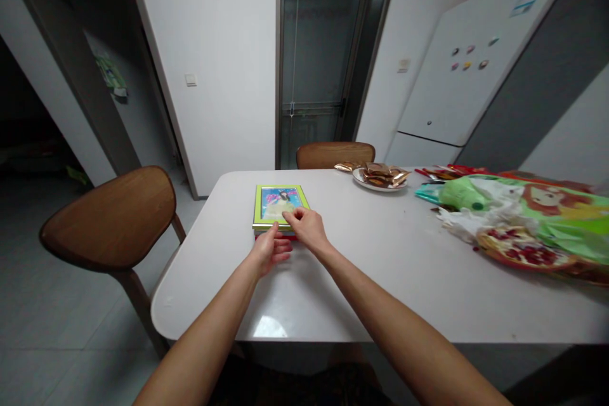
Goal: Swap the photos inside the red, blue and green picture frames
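Note:
A lime-green framed picture (281, 201) with a figure in a pale dress on blue lies flat on top of something with a red edge, on the white table (380, 266). My left hand (270, 250) is at its near edge, thumb up against the rim and fingers apart below it. My right hand (307, 226) rests over the near right corner, its thumb and forefinger pinched together above the picture's surface. Whatever lies between those fingertips is too small to make out.
A white plate (379, 185) holds several brown-gold wrapped packets at the back. Green bags (561, 212) and an opened pomegranate (526, 252) lie at the right. Wooden chairs stand left (109, 219) and behind (335, 154); a white fridge (469, 76) stands back right.

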`<action>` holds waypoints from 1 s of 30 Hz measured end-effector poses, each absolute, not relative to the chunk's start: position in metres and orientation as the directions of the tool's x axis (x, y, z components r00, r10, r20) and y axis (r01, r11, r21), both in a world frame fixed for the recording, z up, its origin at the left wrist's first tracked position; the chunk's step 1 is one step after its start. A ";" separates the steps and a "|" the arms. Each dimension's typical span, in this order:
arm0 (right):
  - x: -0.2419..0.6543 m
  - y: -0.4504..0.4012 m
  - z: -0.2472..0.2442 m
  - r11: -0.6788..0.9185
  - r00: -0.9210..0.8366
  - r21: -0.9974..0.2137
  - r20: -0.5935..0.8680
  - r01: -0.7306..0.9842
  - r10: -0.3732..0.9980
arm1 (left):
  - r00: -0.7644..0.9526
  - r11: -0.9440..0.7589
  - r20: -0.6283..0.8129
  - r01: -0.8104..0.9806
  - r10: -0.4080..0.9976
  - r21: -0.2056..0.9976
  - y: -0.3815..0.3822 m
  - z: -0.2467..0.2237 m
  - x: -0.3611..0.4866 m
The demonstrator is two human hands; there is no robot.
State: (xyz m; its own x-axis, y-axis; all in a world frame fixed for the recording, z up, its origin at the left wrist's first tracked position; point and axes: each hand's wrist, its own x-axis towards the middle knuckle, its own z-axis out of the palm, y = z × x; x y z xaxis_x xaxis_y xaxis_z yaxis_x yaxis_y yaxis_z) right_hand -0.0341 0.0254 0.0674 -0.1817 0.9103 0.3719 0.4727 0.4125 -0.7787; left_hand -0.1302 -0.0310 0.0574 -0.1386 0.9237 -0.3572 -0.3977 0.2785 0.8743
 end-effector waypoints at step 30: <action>0.040 -0.049 0.084 0.240 -0.062 -0.971 0.241 -0.012 0.969 | -0.098 -0.306 0.353 0.325 0.930 0.895 -0.118 0.061 -0.072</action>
State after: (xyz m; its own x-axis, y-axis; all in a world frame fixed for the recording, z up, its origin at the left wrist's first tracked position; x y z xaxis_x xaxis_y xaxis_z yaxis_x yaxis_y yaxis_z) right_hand 0.0396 -0.0488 0.0839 -0.0621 0.9686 0.2407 -0.0118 0.2405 -0.9706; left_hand -0.0715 -0.1181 0.0613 -0.0977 0.9304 0.3533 0.3250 -0.3057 0.8949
